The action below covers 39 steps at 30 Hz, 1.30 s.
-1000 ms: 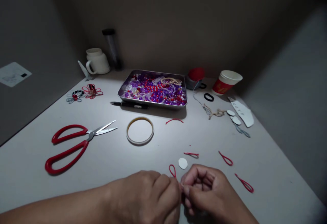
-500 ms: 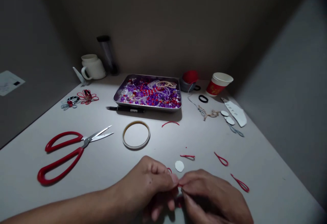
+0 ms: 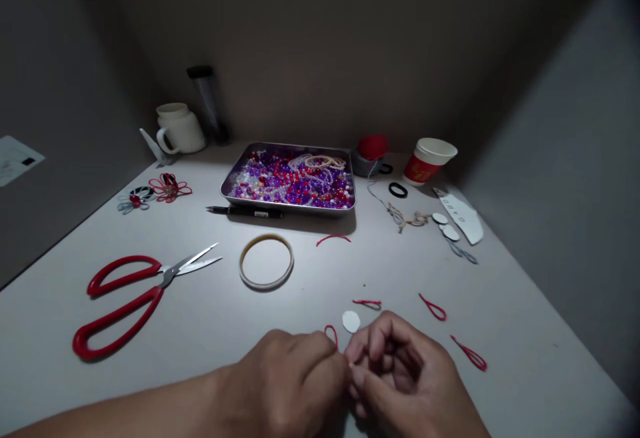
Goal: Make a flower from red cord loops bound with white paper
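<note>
My left hand (image 3: 300,381) is closed in a pinch, back of the hand up, and a small loop of red cord (image 3: 331,335) sticks out above its fingers. My right hand (image 3: 405,371) meets it at the fingertips, thumb and forefinger pinched at the same cord, whose lower part is hidden. Just beyond the fingers lies a white paper disc (image 3: 351,321). A folded red cord piece (image 3: 367,304) rests behind it. Two more red cord loops, one nearer (image 3: 470,354) and one farther (image 3: 433,307), lie to the right of my right hand.
Red-handled scissors (image 3: 165,278) lie partly spread at left, beside a tape roll (image 3: 241,271). Behind are a pen (image 3: 245,212) and a metal tray (image 3: 295,207) of beads. A paper cup (image 3: 430,161), red yarn (image 3: 373,147) and a mug (image 3: 183,130) stand at the back.
My left hand has rolled over, so its back now faces up. My right hand has turned, showing its curled fingers. The red loop stands out more between them.
</note>
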Available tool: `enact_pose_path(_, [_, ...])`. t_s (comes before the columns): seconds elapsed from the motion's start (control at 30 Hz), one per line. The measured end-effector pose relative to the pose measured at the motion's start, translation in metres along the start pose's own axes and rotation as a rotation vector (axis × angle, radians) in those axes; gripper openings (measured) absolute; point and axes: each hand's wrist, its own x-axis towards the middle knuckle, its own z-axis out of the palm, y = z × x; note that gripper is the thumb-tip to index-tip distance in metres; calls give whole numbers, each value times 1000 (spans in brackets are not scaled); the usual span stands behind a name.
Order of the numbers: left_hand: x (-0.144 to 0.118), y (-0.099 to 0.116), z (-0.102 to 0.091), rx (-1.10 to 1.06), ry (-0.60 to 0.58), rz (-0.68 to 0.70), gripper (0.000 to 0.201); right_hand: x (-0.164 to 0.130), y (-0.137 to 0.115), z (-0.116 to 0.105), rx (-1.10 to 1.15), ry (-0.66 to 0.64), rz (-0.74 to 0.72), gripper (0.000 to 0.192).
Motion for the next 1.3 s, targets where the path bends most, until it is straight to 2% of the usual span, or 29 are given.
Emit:
enact_pose_path(0.1, [-7,-4,3,127,-12,156,23,-1,-3,4,112,27,130,24])
enact_pose_path(0.2, [-9,-6,2,210,-25,224,16,0,-6,3,124,-60,205,21])
enact_pose_path(0.3, [-6,-4,-1,135,18,198,17,1,-9,0,71,-69,183,19])
enact_pose_path(0.37, [-2,-2,-4,-49,36,13,24,2,-10,-2,-35,22,58,19])
enact_pose_path(0.47, [9,2,-10,-453,47,-454,44,1,-9,-6,-215,137,-180,17])
enact_pose_path(0.5, [12,3,-11,-590,22,-626,44,0,-7,-7,-260,139,-261,17])
enact_pose_path(0.57, [19,5,-12,-840,-78,-892,31,0,-3,-9,-345,109,-421,19])
enact_pose_path(0.63, [22,6,-10,-1025,-176,-1073,23,-1,1,-10,-425,52,-553,22])
enact_pose_path(0.7, [21,6,-7,-1062,-211,-1133,22,-2,5,-10,-464,10,-617,25])
enact_pose_path(0.77, [17,6,-4,-892,-186,-1016,20,-3,6,-7,-431,17,-554,23])
enact_pose_path(0.8, [14,5,-3,-739,-154,-877,19,-3,6,-4,-388,38,-469,22])
enact_pose_path(0.87, [7,4,-1,-359,-72,-479,22,-3,4,1,-263,70,-236,22])
enact_pose_path(0.93, [2,3,-1,2,-32,-37,24,-1,-1,4,-108,29,-14,27])
enact_pose_path(1.0, [-1,2,-3,229,-53,228,28,0,-5,4,34,-72,136,27])
enact_pose_path(1.07, [-2,2,-5,337,-48,322,31,2,-9,2,139,-182,223,26])
enact_pose_path(1.13, [-2,0,-8,351,-10,323,32,2,-12,-3,197,-246,256,28])
enact_pose_path(1.23, [-1,-5,-10,278,22,269,30,2,-14,-11,241,-266,246,41])
enact_pose_path(1.3, [0,-8,-9,172,78,157,25,2,-16,-13,241,-244,229,45])
